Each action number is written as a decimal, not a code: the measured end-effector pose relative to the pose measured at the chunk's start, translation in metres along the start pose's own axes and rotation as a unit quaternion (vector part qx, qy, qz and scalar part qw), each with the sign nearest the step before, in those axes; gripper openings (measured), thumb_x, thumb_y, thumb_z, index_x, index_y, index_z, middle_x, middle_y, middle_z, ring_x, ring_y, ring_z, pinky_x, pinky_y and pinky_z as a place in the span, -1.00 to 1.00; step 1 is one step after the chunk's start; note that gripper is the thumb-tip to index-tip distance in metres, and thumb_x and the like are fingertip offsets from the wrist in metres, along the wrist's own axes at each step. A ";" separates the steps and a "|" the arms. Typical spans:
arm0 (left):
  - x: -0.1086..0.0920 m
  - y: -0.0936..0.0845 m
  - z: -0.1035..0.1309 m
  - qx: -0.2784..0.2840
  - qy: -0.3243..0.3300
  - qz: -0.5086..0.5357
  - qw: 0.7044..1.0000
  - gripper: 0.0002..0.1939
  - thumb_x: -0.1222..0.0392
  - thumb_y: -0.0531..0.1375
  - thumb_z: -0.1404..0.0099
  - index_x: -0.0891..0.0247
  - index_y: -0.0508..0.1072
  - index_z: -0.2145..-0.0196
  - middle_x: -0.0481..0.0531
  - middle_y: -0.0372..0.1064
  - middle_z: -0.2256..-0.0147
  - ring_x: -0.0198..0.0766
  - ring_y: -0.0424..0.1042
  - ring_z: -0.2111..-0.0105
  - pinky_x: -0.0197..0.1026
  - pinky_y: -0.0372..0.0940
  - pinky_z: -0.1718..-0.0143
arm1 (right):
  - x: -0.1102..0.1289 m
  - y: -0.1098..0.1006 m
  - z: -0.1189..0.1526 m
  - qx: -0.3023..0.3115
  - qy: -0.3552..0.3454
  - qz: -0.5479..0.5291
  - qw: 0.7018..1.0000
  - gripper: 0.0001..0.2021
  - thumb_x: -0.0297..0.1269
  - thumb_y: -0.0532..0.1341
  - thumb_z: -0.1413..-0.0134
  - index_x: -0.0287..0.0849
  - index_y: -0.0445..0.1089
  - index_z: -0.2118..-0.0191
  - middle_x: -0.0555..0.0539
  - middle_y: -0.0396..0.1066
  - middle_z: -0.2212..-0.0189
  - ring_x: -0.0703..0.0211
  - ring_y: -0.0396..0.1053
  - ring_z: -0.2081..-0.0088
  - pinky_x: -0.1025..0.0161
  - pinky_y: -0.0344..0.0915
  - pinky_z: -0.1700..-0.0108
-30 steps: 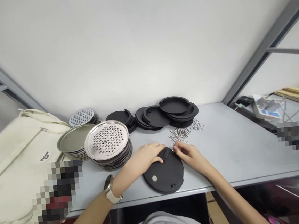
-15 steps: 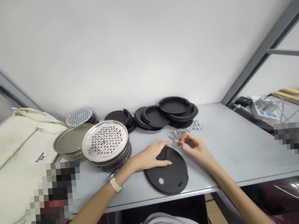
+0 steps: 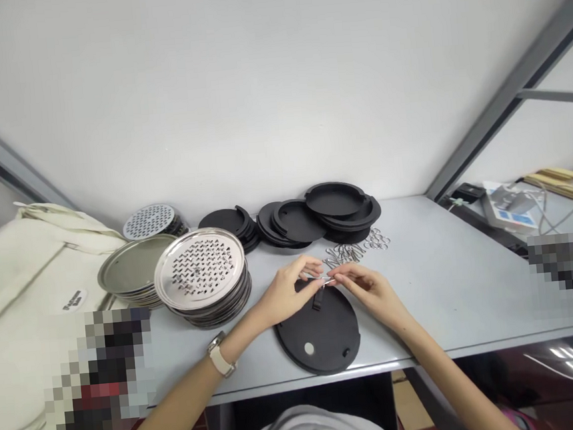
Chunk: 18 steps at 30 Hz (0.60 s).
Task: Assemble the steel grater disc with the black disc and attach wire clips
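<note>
A round black plastic disc (image 3: 327,338) lies flat at the table's front, with a pale round spot and a small raised tab at its far edge. Over that far edge my hands meet. A small, thin shiny metal clip (image 3: 328,280) is pinched between the thumb and fingers of my right hand (image 3: 376,294). The thumb of my left hand (image 3: 291,293) presses on the clip's other end, its fingers curled above. Just beyond lie a pile of similar metal clips (image 3: 345,254) and several metal rings (image 3: 377,240).
Left of the disc stands a stack of perforated metal grater plates (image 3: 201,266), beside plain metal plates (image 3: 133,265). More grater plates (image 3: 149,221) and stacked black lids (image 3: 335,200) line the wall. A cream bag (image 3: 21,278) sits at the left, a small box (image 3: 511,209) at the right.
My right hand has moved left from the clip pile with a metal clip. My left hand has lifted off the disc's face and met it at the far edge.
</note>
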<state>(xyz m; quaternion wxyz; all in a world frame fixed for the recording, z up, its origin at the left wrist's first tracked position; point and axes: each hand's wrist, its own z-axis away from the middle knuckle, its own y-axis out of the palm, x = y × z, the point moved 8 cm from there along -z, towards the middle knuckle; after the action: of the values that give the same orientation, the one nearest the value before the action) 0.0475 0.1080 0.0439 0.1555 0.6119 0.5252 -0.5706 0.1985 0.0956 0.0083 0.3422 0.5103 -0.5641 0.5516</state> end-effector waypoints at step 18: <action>-0.005 0.001 0.003 -0.031 0.002 0.020 0.999 -0.92 0.23 0.23 -0.23 0.25 0.46 0.28 -0.05 0.47 0.34 -0.36 0.45 0.32 -0.37 0.32 0.29 | 0.024 0.018 0.009 0.047 -0.075 0.108 0.990 -0.91 -0.29 0.15 -0.19 -0.11 0.36 0.20 -0.03 0.43 0.27 0.14 0.39 0.19 0.24 0.29 0.09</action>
<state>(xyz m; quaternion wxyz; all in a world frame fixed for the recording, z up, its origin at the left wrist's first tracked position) 0.0479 0.1024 0.0469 0.1849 0.6182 0.5301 -0.5501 0.1771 0.0795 0.0243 0.2129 0.5019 -0.6138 0.5710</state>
